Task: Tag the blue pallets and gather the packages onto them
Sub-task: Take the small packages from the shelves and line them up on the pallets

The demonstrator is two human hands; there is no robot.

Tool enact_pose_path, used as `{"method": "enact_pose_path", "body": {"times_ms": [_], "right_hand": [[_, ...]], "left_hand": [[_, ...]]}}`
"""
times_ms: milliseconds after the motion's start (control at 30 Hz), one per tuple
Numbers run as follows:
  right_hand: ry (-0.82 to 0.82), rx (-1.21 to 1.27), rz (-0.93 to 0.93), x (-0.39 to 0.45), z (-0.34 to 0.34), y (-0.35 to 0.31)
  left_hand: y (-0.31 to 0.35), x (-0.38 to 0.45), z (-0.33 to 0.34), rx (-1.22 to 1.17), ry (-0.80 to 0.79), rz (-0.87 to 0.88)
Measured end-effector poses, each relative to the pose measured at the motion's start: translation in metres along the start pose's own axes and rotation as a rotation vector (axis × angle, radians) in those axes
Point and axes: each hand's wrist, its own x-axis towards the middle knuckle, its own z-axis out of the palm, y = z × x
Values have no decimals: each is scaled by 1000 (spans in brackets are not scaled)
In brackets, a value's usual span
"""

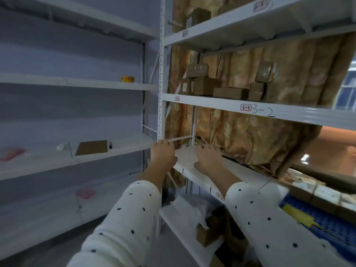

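At shelf [192, 162] corner: L hand [162, 154] fingers curled on upright [160, 112]; R hand [209, 159] flat, apart.

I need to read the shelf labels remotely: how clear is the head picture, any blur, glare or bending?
Head view: dim and bluish, soft throughout; the handwritten shelf label is legible, smaller tags are not; left shelves are smeared; straight shelf edges bow from the wide lens; bright glare at the window, far right; left hand and right hand fairly sharp.
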Motion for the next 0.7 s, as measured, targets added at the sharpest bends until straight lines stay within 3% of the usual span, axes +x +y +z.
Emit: {"method": "enact_pose_path", "body": {"times_ms": [333, 600, 700], "right_hand": [[201, -23, 136, 143, -30, 34], [269, -137, 178, 234, -49, 68], [238, -184, 223, 260, -46, 77]], "left_hand": [[-4, 149, -27, -48, 237, 48], [-3, 256, -32, -25, 333, 150], [-8, 290, -19, -56, 299, 146]]}}
